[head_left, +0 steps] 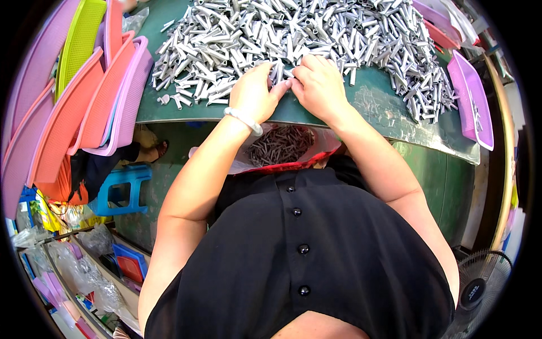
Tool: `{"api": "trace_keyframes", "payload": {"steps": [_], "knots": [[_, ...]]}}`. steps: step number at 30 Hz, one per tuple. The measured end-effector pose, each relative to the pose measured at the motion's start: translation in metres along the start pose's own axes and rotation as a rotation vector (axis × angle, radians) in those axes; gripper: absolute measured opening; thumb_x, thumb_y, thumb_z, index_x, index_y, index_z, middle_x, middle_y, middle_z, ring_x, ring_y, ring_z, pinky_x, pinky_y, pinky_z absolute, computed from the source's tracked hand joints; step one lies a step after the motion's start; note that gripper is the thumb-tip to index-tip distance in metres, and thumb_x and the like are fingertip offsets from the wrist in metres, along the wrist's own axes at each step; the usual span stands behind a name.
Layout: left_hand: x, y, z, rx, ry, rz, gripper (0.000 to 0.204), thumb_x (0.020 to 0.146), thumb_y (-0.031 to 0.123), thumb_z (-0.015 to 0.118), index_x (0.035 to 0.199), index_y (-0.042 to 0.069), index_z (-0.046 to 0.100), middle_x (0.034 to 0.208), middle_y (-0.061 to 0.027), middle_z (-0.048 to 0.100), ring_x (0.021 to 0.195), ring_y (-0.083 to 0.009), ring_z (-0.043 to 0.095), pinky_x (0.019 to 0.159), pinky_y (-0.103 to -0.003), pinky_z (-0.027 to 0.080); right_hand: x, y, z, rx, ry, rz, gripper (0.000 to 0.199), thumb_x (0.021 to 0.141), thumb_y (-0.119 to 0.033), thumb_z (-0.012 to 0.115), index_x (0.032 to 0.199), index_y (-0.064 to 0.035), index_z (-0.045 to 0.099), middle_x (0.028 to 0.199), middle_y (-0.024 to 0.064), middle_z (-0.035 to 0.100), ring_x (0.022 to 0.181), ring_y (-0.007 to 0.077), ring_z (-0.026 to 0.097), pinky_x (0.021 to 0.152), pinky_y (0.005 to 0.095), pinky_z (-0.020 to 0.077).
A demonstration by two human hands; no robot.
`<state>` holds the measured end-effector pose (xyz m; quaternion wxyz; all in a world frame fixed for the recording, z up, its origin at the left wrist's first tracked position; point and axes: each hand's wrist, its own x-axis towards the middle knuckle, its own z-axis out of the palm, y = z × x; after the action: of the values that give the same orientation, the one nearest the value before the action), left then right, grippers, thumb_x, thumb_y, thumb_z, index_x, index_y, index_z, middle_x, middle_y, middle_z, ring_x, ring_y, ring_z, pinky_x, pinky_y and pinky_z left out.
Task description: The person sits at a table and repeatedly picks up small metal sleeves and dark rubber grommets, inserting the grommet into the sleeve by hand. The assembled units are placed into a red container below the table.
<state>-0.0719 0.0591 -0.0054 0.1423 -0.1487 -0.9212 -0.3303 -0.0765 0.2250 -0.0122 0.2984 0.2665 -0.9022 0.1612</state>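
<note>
Although close together, one left hand [252, 94], one right hand [320, 87], grips unclear, by countless grey tubes [307, 35].

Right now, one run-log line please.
left hand: at grey tubes; right hand: beside it; grips: unclear; grey tubes: heaped on green table; red-rimmed bag: holds dark pieces

Lime [79, 48], coral [68, 121] and lilac [130, 93] trays lean close together at ten o'clock, with a co-worker's foot [150, 154] just inward of them. At nine, a blue stool [127, 174] stands beside an orange bag [77, 187]; clear plastic [87, 282] lies crumpled at eight, near a red tray [131, 268]. A fan [473, 292] sits at four o'clock, its cage partly in view.
</note>
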Motion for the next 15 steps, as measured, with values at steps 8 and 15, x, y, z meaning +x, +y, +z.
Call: {"api": "trace_keyframes", "payload": {"steps": [8, 15], "knots": [[0.004, -0.007, 0.008, -0.213, -0.011, -0.080, 0.022, 0.075, 0.006, 0.069, 0.094, -0.001, 0.060, 0.068, -0.0035, 0.059, 0.057, -0.0095, 0.052, 0.056, -0.024, 0.045, -0.005, 0.000, -0.008, 0.163, 0.197, 0.011, 0.016, 0.067, -0.006, 0.073, 0.080, -0.0060, 0.065, 0.081, 0.0047, 0.057, 0.077, 0.0239, 0.056, 0.068, 0.0341, 0.0432], [-0.010, 0.007, -0.005, -0.602, 0.124, -0.023, 0.024, 0.079, 0.002, 0.066, 0.102, 0.001, 0.059, 0.077, 0.0017, 0.058, 0.064, -0.0045, 0.052, 0.059, -0.019, 0.043, -0.017, 0.006, -0.019, 0.778, 0.250, 0.368, 0.015, 0.072, -0.002, 0.073, 0.087, -0.0029, 0.067, 0.085, 0.0037, 0.061, 0.078, 0.0153, 0.060, 0.071, 0.0267, 0.0461]]}}
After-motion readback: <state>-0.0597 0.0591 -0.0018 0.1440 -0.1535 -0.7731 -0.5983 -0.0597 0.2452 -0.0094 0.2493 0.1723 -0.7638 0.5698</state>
